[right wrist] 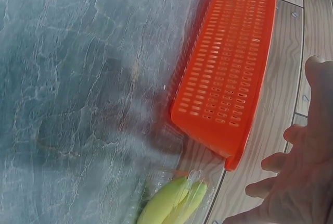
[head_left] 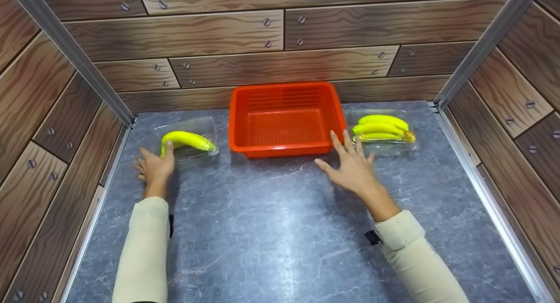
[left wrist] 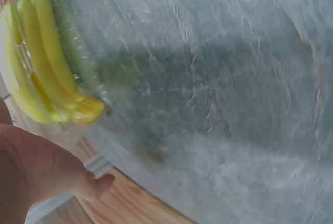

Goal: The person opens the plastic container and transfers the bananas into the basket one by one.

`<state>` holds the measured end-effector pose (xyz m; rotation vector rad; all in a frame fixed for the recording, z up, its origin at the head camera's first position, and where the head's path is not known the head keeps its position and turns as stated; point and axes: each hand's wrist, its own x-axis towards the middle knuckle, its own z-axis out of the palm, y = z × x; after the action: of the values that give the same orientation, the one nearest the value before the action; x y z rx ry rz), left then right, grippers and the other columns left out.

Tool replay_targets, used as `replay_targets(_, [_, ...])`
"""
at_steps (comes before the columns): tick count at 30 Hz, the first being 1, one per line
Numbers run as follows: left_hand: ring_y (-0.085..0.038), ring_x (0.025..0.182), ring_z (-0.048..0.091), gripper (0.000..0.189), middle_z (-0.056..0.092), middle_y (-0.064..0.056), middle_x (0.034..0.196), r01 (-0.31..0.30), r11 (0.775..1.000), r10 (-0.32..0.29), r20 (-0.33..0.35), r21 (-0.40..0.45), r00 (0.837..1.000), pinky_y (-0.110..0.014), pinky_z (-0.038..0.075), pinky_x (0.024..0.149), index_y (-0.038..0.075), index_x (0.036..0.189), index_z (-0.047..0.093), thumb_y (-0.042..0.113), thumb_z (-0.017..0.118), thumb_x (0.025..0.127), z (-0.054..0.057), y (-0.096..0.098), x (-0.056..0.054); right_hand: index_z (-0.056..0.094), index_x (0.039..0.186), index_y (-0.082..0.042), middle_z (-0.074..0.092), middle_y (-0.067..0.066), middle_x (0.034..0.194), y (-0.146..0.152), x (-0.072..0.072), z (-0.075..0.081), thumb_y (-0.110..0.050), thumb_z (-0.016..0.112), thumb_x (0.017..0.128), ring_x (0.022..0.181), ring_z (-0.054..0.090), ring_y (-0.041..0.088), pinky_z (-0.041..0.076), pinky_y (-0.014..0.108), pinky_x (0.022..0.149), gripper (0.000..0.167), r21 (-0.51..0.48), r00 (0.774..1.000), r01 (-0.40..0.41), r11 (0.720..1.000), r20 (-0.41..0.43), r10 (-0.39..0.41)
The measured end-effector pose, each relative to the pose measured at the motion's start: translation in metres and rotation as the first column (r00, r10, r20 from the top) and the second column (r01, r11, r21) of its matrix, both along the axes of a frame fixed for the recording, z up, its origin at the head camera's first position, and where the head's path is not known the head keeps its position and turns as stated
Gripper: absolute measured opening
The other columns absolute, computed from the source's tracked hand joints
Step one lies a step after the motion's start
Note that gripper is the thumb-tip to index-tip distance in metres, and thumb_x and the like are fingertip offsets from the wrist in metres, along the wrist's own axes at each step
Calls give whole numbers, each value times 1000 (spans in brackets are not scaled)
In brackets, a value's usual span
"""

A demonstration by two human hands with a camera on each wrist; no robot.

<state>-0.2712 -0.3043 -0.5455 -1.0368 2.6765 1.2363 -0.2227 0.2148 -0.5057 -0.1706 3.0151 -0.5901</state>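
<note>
My left hand (head_left: pixel 154 166) is at the near left side of a clear plastic pack holding a yellow banana bunch (head_left: pixel 186 139). One finger overlaps the bunch in the head view; I cannot tell whether it touches. In the left wrist view, several bananas (left wrist: pixel 47 60) and their joined stem show under clear plastic, above the hand (left wrist: pixel 41 169). My right hand (head_left: pixel 350 167), fingers spread and gripping nothing, hovers before the near right corner of the orange-red basket (head_left: pixel 284 150). Beyond it lies another packed banana bunch (head_left: pixel 380 128), partly seen in the right wrist view.
The perforated basket stands between the two packs, close to the wood-patterned back wall (head_left: pixel 271 66). Similar walls with metal frame strips (head_left: pixel 492 224) bound both sides. A grey marbled surface (head_left: pixel 271 233) lies underneath everything.
</note>
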Motion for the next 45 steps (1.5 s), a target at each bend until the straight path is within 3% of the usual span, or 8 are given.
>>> replay_targets(6, [-43,167,18,105,17,-22,179,-87,988,97,-80,126,992,-55,17,138,9,173,6,73,46,100,-6,2,1,9,173,-33,5,13,183,-5,3,-2,-83,46,97,167,7,49,8,81,127,99,-21,1000,-17,1000,-18,17])
replay_targets(13, [-40,167,20,99,19,-22,179,-75,980,101,-137,184,985,-49,19,138,8,172,12,62,56,102,-7,-2,3,33,169,-20,30,21,175,-24,5,-5,-62,61,101,159,34,51,30,71,127,85,-137,990,-43,990,-139,24])
replay_targets(19, [-39,166,22,98,22,-21,178,-72,974,105,-146,214,984,-49,21,138,8,171,17,61,60,101,-7,-3,6,57,153,-8,60,22,154,-53,7,-13,-45,67,103,143,56,45,43,61,122,63,-222,963,-155,962,-250,98])
replay_targets(25, [-37,168,18,98,15,-17,181,-65,958,110,-148,280,983,-47,20,138,11,173,13,55,64,101,-8,-4,11,65,145,-6,71,18,141,-95,8,-36,-40,66,104,128,68,39,53,55,114,54,-188,938,-320,929,-201,282])
replay_targets(31, [-38,168,17,95,16,-18,180,-70,956,122,-166,286,979,-48,17,138,8,172,17,49,67,102,-11,-3,22,58,152,-4,64,18,152,-140,2,-62,-37,65,104,139,63,38,47,53,122,59,-262,912,-411,873,-110,396])
replay_targets(38, [-44,163,28,93,31,-27,173,-63,968,116,-207,244,971,-52,23,136,0,168,27,46,71,100,-16,0,32,33,168,-9,38,15,173,-188,-6,-74,-47,61,106,160,40,34,30,48,134,78,-425,916,-339,839,55,398])
replay_targets(43, [-47,156,40,89,44,-31,164,-54,976,104,-235,210,966,-54,31,132,-4,162,37,45,74,98,-17,2,39,25,171,-16,35,12,175,-222,-14,-72,-52,63,104,161,38,34,30,49,134,86,-528,941,-200,825,133,313])
replay_targets(45, [-48,152,44,85,49,-32,160,-50,977,102,-245,207,964,-55,34,130,-5,159,41,44,75,98,-17,4,42,24,171,-16,37,14,174,-234,-18,-71,-51,64,103,158,42,36,33,49,132,86,-581,950,-139,802,149,273])
